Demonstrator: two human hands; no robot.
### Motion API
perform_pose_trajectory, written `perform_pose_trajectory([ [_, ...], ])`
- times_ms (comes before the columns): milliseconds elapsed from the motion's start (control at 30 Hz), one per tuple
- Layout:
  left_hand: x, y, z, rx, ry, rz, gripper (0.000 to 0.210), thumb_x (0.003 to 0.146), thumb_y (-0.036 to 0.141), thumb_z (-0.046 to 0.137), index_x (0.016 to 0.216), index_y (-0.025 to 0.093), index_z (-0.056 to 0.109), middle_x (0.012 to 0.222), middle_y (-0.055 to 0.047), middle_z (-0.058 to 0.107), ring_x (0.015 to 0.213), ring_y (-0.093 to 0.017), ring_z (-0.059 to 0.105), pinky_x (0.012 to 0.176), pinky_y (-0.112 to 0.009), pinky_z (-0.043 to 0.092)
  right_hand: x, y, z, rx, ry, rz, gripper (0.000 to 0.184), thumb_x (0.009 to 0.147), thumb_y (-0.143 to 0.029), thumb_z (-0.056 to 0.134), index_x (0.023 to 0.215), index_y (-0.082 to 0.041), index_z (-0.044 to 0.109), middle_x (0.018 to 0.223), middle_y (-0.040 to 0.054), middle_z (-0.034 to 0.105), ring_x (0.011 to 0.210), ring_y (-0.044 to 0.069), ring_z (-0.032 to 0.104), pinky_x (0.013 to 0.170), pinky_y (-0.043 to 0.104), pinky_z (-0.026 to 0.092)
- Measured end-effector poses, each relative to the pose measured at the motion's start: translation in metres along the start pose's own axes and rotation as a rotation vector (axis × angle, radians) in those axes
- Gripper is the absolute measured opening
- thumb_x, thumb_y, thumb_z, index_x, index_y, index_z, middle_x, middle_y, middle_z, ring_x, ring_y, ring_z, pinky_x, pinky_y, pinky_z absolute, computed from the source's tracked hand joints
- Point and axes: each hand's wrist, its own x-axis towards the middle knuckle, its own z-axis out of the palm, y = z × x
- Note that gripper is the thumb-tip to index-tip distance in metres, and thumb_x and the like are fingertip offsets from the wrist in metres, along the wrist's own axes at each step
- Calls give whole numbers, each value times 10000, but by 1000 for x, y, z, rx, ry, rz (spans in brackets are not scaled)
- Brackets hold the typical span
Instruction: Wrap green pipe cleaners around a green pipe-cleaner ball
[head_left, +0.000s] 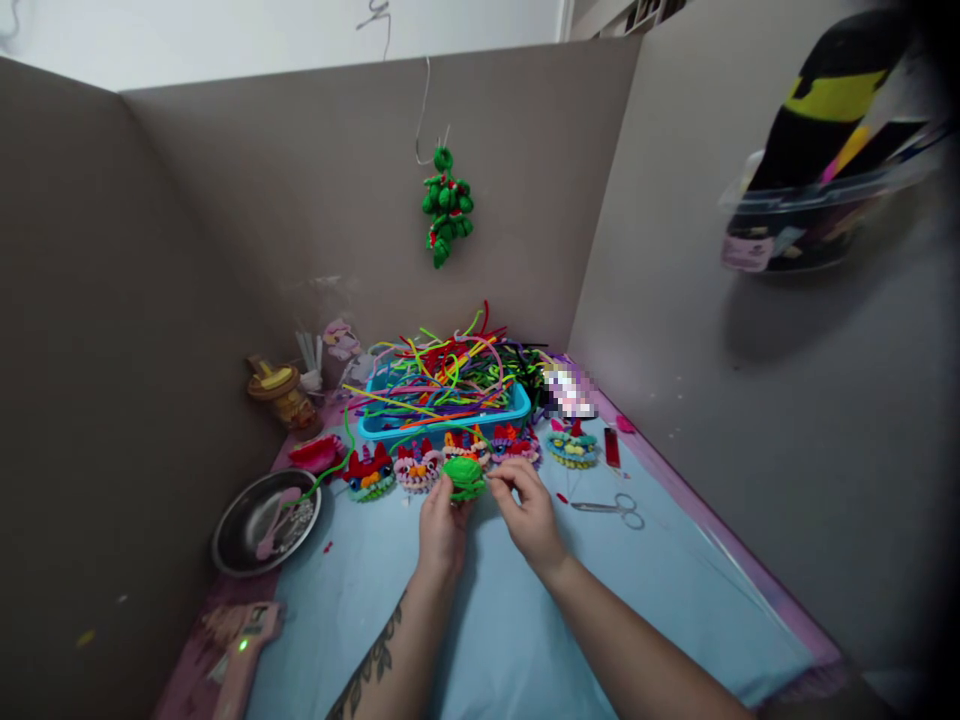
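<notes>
My left hand (442,535) grips a bright green rounded piece (464,478), which looks wound or woven from fuzzy pipe cleaner. Just right of it, my right hand (529,510) is closed in a pinch. A thin tip shows at its fingertips beside the green piece, too small to name. Behind both hands stand several colourful pipe-cleaner figures (370,474) in a row. A long green strand (330,474) curves from the bowl on the left up past the figures.
A blue tray (442,428) heaped with pipe cleaners stands at the back. Scissors (611,509) lie at right. On the left are a metal bowl (225,535) and a pink glue gun (244,660). A green ornament (447,205) hangs on the back panel; a plastic tub (810,235) hangs at right.
</notes>
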Motion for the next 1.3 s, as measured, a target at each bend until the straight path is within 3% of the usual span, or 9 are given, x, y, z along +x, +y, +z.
perform_pose_trajectory([
  [100, 1, 2, 1, -41, 1, -6, 371, 673, 456, 744, 899, 163, 719, 918, -66, 718, 827, -172, 649, 744, -284, 500, 1, 7, 2, -72, -10, 27, 81, 844, -169, 570, 831, -214, 636, 858, 33, 582, 806, 172, 563, 695, 283, 452],
  [400, -3, 0, 1, -31, -17, 12, 316, 653, 395, 775, 830, 141, 718, 855, -68, 713, 792, -169, 644, 751, -280, 492, 1, 16, 1, -241, -82, -119, 126, 862, -137, 543, 846, -224, 633, 834, 32, 661, 839, 195, 579, 778, 336, 466],
  [800, -2, 0, 0, 39, -12, 39, 300, 617, 386, 804, 751, 136, 706, 751, -28, 669, 734, -138, 596, 708, -250, 454, -2, 12, 5, -196, -46, -112, 100, 848, -168, 565, 887, -221, 640, 864, 48, 630, 846, 190, 597, 769, 326, 494],
  [1100, -4, -3, -1, 96, -49, 25, 261, 634, 329, 804, 787, 135, 717, 753, -31, 670, 720, -130, 587, 701, -238, 434, 0, 12, 4, -186, -37, 10, 103, 846, -176, 546, 800, -222, 626, 819, 35, 645, 817, 191, 596, 745, 316, 472],
  [1300, -1, -6, -4, 100, -52, 12, 253, 643, 327, 801, 789, 135, 722, 756, -32, 680, 736, -129, 586, 722, -235, 434, 0, 14, 7, -86, 9, 183, 81, 797, -206, 594, 771, -217, 670, 812, 39, 682, 809, 205, 611, 720, 320, 470],
])
